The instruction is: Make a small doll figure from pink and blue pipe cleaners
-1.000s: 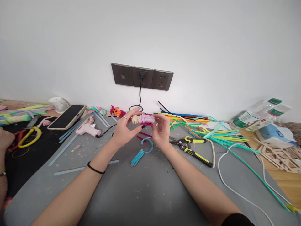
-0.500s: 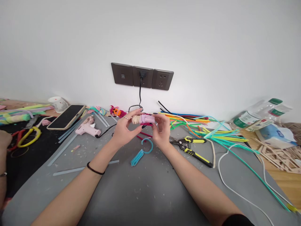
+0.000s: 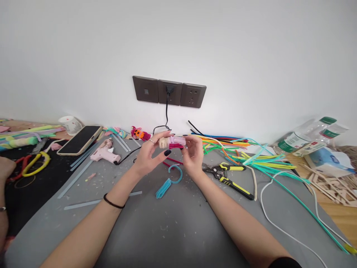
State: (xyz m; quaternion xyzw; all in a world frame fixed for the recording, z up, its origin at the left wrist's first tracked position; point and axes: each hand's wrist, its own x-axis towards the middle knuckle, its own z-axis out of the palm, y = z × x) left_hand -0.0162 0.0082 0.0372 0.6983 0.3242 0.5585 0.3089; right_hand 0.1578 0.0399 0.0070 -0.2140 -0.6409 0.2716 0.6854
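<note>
Between my two hands is a small pipe-cleaner figure (image 3: 176, 141), cream at its left end, lilac in the middle and magenta along the lower side. My left hand (image 3: 150, 153) grips the cream end, its thumb reaching under the piece. The fingertips of my right hand (image 3: 193, 150) pinch the lilac and magenta end. Below them on the mat lies a blue pipe-cleaner piece (image 3: 164, 188) with a curled hook. Behind my left hand sits a magenta and orange pipe-cleaner figure (image 3: 140, 133).
A pink glue gun (image 3: 104, 152), clear glue sticks (image 3: 75, 178) and a phone (image 3: 80, 140) lie left. Pliers (image 3: 230, 176), colourful pipe cleaners (image 3: 264, 160), bottles (image 3: 304, 136) and wooden sticks (image 3: 329, 186) lie right. Another person's hand (image 3: 6, 167) is at far left by scissors (image 3: 35, 163).
The figure has turned slightly in my fingers, so more of its magenta side shows. My left thumb has shifted a little. The things on the mat have stayed put.
</note>
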